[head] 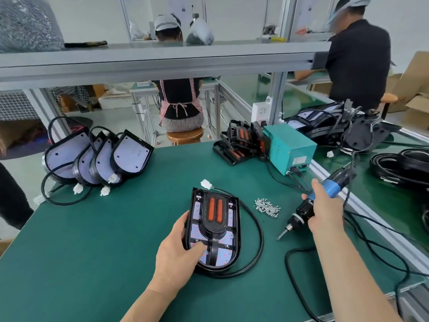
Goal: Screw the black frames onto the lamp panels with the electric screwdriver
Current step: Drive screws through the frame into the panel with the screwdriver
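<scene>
Far left, back of green table point(92, 263): finished lamps point(97, 156) lean in a row, cords trailing. Centre: lamp panel point(228, 254) lies flat, black frame point(213, 228) seated on top, two orange strips showing. Left hand point(178, 249) grips the panel's left edge, fingers wrapped around the rim, thumb pressed on the face. Just right of it: loose pile of screws point(267, 206). Right hand point(325, 212) grasps the electric screwdriver point(304, 210), bit angled down-left, off the panel, above the table. Behind: teal power box point(290, 149).
</scene>
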